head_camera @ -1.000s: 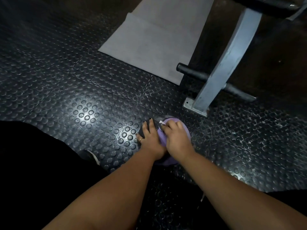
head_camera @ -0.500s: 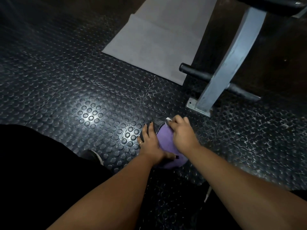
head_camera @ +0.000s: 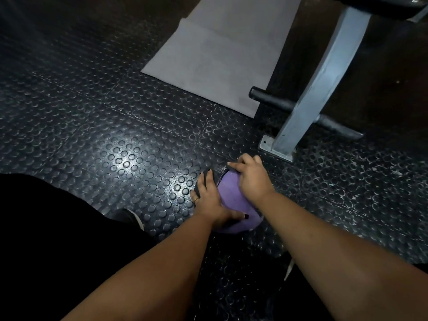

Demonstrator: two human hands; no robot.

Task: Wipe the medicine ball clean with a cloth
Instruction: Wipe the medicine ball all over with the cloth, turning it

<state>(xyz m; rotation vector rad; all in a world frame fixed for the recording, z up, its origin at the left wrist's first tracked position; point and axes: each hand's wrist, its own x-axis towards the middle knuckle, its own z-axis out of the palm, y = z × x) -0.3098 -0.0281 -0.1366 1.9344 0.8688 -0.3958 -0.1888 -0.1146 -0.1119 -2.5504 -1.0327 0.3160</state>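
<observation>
Steadying hand: the left hand (head_camera: 208,196) lies with fingers straight and spread, pressing the dark cloth (head_camera: 217,176) flat against the left side of the ball (head_camera: 231,200), with the thumb stretched along the near side
Right hand: the right hand (head_camera: 251,179) sits on the far top of the ball with fingers curled, and appears to pinch the cloth's far edge
Ball: purple, resting on the studded rubber floor (head_camera: 115,140) between the two hands, near the foot plate (head_camera: 275,149) of the metal bench leg (head_camera: 319,89)
Roll: the ball is round and nothing chocks it, so a hard sideways wipe could push it out from under the palms and into the foot plate or the black bar (head_camera: 273,100)
Cloth slip: the cloth covers only the left and far part, so if the pinch lets go it could bunch under the left palm and skid instead of wiping
Missed patches: the underside on the floor and the part under the right hand are not covered, and unless the ball is turned they would stay dirty
Floor grit: turning the ball on this floor could put dust back on wiped areas
Light: the scene is dim, so leftover dirt would be hard to spot
</observation>
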